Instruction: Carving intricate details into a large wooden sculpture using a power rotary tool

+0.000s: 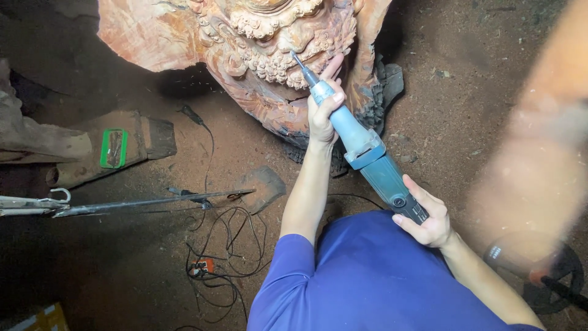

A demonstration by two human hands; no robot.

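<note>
A large reddish wooden carving (257, 43) with curled, beaded relief stands at the top of the view. A teal and light-blue electric die grinder (367, 153) points up and left, and its thin bit (298, 62) touches the beaded relief. My left hand (323, 110) wraps the tool's slim front neck just behind the bit, close to the carving. My right hand (429, 217) holds the dark rear end of the tool's body. My blue sleeves and shirt (367, 282) fill the lower middle.
Black cables (226, 245) loop on the sawdust-covered dirt floor. A long metal rod (141, 202) lies at the left, above it a wooden block with a green-rimmed tray (114, 148). A blurred orange shape (539, 153) covers the right side, over a dark round object (554, 270).
</note>
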